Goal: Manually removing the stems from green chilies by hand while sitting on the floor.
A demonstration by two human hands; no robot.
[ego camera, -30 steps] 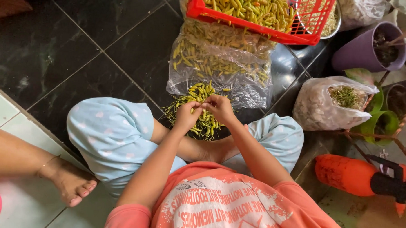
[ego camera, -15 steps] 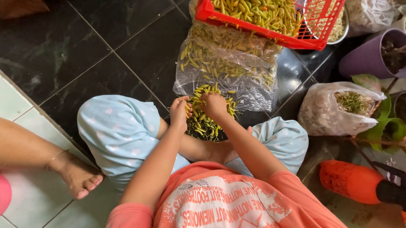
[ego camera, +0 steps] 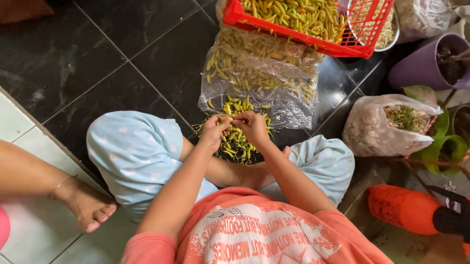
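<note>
A person seated cross-legged on the dark tiled floor (ego camera: 138, 52) works a small chilli between both hands over a loose pile of chillies (ego camera: 238, 139) lying on the floor just ahead of the crossed legs. The left hand (ego camera: 214, 131) and right hand (ego camera: 251, 127) meet above that pile, fingertips pinched together on a single yellow-green chilli (ego camera: 233, 122) — a narrow grip on each side, the pod mostly covered by the fingers.

Against the frames of a second and half a second ago, the hands have barely shifted; they stay joined over the same heap, while the view itself has slid slightly, moving the red crate (ego camera: 314, 17) and the clear bag of chillies (ego camera: 264, 73) rightward.

The crate is cut off at the top edge. How much of the pile lies beneath the hands cannot be made out. A second person's bare foot (ego camera: 86, 205) enters from the left, the body out of frame — an orange sprayer (ego camera: 409, 209) sits partly cropped at lower right.
</note>
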